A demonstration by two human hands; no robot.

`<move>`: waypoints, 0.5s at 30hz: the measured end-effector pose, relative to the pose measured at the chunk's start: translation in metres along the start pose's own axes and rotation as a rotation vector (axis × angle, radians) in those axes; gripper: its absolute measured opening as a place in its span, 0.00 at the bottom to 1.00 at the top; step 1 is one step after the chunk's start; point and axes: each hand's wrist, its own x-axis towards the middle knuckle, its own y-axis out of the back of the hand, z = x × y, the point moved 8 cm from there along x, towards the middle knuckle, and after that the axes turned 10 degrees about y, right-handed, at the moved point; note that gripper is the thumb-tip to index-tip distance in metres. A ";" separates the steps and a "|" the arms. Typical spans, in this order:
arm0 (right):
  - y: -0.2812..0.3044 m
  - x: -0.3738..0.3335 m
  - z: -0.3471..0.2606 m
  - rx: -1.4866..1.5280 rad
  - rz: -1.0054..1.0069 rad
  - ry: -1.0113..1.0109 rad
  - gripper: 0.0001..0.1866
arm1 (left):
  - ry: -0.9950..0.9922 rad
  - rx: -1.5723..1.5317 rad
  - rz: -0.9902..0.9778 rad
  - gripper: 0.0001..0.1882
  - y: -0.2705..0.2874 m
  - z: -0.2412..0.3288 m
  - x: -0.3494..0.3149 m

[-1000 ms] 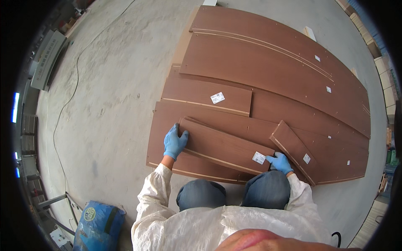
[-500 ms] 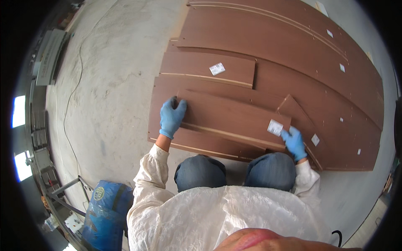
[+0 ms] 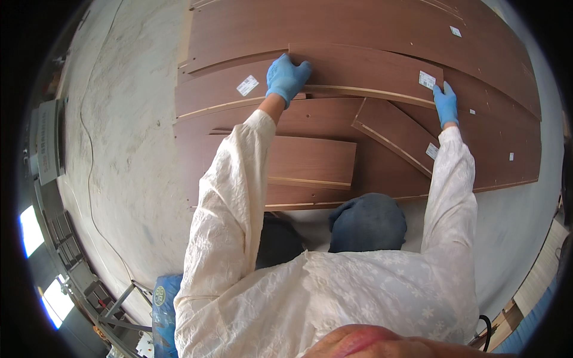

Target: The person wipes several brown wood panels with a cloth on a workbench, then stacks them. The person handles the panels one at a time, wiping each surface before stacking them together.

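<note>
A long brown wooden board (image 3: 364,68) with a white label near its right end is held by both gloved hands above the other boards. My left hand (image 3: 286,79), in a blue glove, grips its left end with the fingers behind the edge. At the right end, beside the label, my right hand (image 3: 446,103) is closed on the board's corner. A labelled board (image 3: 215,89) lies just left of my left hand. Closer to my knees rest a short board (image 3: 313,158) and a slanting board (image 3: 394,128) with a label, both on a larger panel (image 3: 388,170).
Large brown panels (image 3: 250,33) spread across the far side of the concrete floor (image 3: 128,131). A cable (image 3: 89,161) runs along the floor at left. A blue wrapped bundle (image 3: 164,307) and a metal frame (image 3: 116,304) stand at lower left.
Both hands have carried the long board away from my knees, toward the far panels and a little right. The short board beneath it is now uncovered. My view has shifted too.
</note>
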 end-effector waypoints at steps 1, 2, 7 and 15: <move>0.001 0.009 0.016 -0.019 -0.010 0.006 0.34 | 0.008 0.053 -0.004 0.27 -0.014 0.007 0.005; 0.001 0.018 0.032 -0.045 -0.030 -0.019 0.35 | 0.024 0.104 -0.018 0.28 -0.027 0.011 0.008; 0.003 0.035 0.071 -0.124 -0.023 -0.060 0.36 | 0.122 0.169 -0.195 0.27 -0.077 0.014 0.008; -0.021 0.027 0.069 -0.108 -0.092 -0.063 0.34 | -0.025 0.353 -0.055 0.29 -0.079 0.028 0.010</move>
